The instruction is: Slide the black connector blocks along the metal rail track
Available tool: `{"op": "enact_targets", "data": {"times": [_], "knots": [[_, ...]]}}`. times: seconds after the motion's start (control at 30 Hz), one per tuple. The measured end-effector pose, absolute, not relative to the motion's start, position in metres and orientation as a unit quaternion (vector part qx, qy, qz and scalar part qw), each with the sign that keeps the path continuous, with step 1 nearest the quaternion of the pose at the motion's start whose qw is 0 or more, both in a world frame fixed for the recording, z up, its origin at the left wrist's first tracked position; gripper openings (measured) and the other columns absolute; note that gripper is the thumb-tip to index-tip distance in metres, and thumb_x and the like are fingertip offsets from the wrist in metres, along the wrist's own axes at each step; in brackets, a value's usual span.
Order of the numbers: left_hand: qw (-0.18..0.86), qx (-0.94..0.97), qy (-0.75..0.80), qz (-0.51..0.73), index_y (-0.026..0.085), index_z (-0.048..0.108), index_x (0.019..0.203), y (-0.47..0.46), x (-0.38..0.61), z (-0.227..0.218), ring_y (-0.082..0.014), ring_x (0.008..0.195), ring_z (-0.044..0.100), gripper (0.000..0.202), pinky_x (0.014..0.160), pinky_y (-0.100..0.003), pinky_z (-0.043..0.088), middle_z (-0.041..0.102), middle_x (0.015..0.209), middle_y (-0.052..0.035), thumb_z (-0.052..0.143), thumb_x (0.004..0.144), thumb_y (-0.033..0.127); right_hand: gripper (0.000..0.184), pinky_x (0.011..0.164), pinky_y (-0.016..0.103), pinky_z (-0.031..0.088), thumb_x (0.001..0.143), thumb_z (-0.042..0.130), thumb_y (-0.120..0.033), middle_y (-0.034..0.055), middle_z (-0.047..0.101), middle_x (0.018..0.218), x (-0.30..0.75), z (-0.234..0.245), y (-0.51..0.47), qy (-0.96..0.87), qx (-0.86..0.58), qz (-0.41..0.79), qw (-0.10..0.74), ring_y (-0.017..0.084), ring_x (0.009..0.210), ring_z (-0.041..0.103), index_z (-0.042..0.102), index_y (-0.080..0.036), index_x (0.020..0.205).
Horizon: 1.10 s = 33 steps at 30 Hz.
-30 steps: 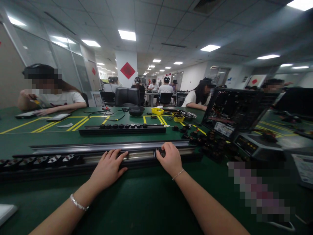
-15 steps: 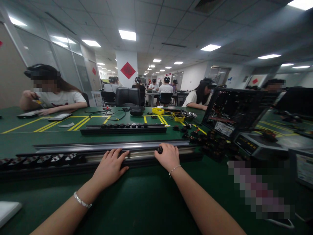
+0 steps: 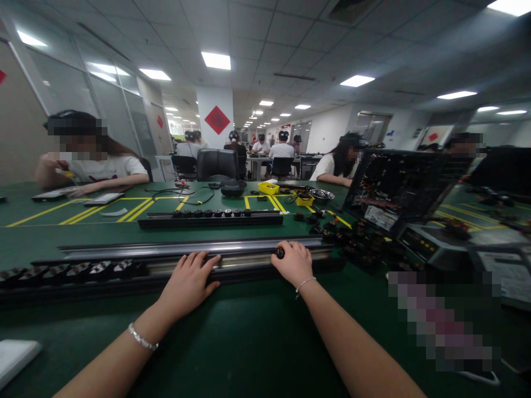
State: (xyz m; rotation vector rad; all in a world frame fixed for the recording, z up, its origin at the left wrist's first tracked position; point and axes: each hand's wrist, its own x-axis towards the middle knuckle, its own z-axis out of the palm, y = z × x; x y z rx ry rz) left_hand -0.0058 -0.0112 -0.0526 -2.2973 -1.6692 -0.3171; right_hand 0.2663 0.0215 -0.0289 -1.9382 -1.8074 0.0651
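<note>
At lower left a row of black parts [image 3: 70, 271] sits in the long rail [image 3: 240, 258] that crosses the green table [image 3: 249, 337]. Just left of centre the left hand [image 3: 188, 284] lies flat on the rail, fingers spread, holding nothing. Right of centre the right hand [image 3: 295, 264] curls its fingers around a small black knob [image 3: 280, 252], pinching it at the rail's top edge. Further right lies a pile [image 3: 365, 246] of dark pieces, with an open case [image 3: 394, 188] above.

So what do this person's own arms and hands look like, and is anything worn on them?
Both forearms are bare, with no sleeves in view, and neither hand is gloved. The left hand has a silvery link bracelet at its wrist. The right hand has a thin chain bracelet, finer and paler. No rings can be made out.
</note>
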Motion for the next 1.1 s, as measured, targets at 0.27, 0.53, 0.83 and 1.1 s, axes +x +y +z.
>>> {"op": "enact_targets", "data": {"times": [0.27, 0.53, 0.83, 1.1], "knots": [[0.139, -0.795, -0.581, -0.105, 0.03, 0.043, 0.132, -0.011, -0.005, -0.052, -0.0313, 0.124, 0.041, 0.056, 0.103, -0.051, 0.029, 0.047, 0.134, -0.0112, 0.048, 0.079, 0.048, 0.028, 0.094, 0.038, 0.028, 0.075, 0.051, -0.037, 0.0053, 0.059, 0.104, 0.269, -0.027, 0.023, -0.667, -0.707, 0.032, 0.233, 0.024, 0.106, 0.047, 0.061, -0.027, 0.098], [0.133, -0.796, -0.581, -0.1, 0.03, 0.041, 0.133, -0.012, -0.004, -0.051, -0.032, 0.124, 0.041, 0.057, 0.103, -0.052, 0.029, 0.047, 0.134, -0.0123, 0.047, 0.079, 0.049, 0.031, 0.093, 0.038, 0.03, 0.077, 0.048, -0.031, 0.0045, 0.06, 0.106, 0.275, -0.027, 0.024, -0.674, -0.7, 0.04, 0.233, 0.023, 0.105, 0.05, 0.057, -0.027, 0.106], [0.134, -0.796, -0.579, -0.115, 0.03, 0.043, 0.132, -0.011, -0.004, -0.052, -0.0319, 0.124, 0.041, 0.057, 0.103, -0.052, 0.029, 0.047, 0.134, -0.0119, 0.049, 0.079, 0.048, 0.034, 0.095, 0.039, 0.031, 0.077, 0.047, -0.029, 0.005, 0.06, 0.109, 0.283, -0.029, 0.025, -0.668, -0.702, 0.041, 0.243, 0.023, 0.107, 0.05, 0.055, -0.025, 0.11], [0.129, -0.794, -0.583, -0.117, 0.031, 0.044, 0.132, -0.012, -0.004, -0.051, -0.031, 0.124, 0.041, 0.057, 0.103, -0.051, 0.028, 0.048, 0.135, -0.0107, 0.05, 0.078, 0.048, 0.028, 0.097, 0.038, 0.031, 0.075, 0.05, -0.035, 0.0086, 0.058, 0.113, 0.288, -0.033, 0.028, -0.651, -0.721, 0.012, 0.239, 0.025, 0.113, 0.044, 0.058, -0.02, 0.098]]}}
